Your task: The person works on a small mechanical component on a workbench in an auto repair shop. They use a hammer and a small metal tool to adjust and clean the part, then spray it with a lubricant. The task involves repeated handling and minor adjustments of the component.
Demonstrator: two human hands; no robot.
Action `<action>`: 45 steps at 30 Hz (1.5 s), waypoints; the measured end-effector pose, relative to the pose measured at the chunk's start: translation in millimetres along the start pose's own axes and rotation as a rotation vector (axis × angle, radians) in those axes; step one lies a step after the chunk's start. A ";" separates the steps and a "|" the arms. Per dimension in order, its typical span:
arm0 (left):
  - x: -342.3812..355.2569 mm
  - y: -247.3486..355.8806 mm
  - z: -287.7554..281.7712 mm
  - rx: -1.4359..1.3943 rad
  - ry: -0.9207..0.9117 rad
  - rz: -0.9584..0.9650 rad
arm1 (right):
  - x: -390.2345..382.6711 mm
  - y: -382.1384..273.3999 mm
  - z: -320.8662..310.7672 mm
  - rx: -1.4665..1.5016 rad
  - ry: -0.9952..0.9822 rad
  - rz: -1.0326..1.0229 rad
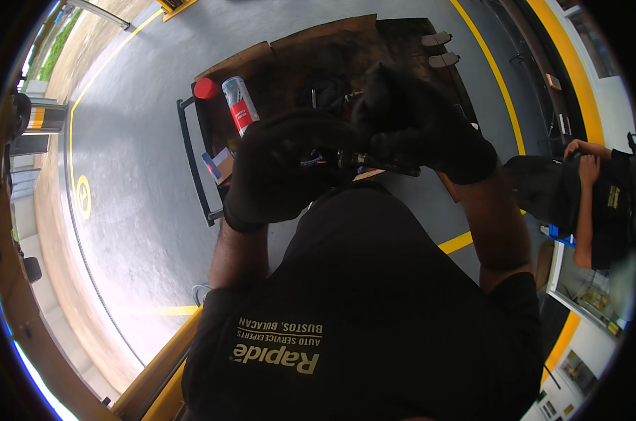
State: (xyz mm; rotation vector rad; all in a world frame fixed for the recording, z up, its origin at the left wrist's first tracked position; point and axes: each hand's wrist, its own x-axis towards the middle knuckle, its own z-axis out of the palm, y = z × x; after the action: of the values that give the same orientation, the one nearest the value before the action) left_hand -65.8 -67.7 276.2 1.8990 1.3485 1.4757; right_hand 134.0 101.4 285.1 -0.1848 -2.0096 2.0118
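Observation:
Both of my hands wear black gloves and are close together in front of my chest, over the near side of a cart. My left hand [286,161] is curled round one end of a dark, rod-shaped metal part [353,161], which points out to the right. Close above that part, my right hand [427,130] has its fingers bent and pressed together. Dark gloves on a dark background hide what its fingertips grip. Just beyond the hands, a small dark bundle [323,90] with a shiny metal piece lies on the cart.
Brown cardboard [290,59] covers the cart top. An aerosol can [240,105] and a red round lid [206,88] stand at its left, by the black cart handle [195,168]. Two brake pads [443,60] lie far right. A person [599,189] in black is at the right.

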 end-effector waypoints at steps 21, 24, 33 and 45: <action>3.5 11.1 12.3 0.191 0.205 -0.069 | -18.9 -13.8 14.6 -0.989 0.598 -0.354; 0.6 9.7 5.5 0.066 0.308 -0.065 | -18.9 2.8 -1.4 -0.649 0.635 -0.286; 0.5 14.8 -11.4 -0.492 0.519 -0.323 | -22.5 78.3 -2.5 -0.348 0.610 -0.018; -2.2 -3.2 -13.7 -0.726 0.471 -0.350 | -15.1 86.8 -0.1 -0.698 0.380 0.007</action>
State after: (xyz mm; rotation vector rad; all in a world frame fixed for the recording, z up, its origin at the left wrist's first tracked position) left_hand -79.5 -71.5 277.8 0.8567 1.0238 1.9310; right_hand 138.5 98.4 197.1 -0.6577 -2.3372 1.0834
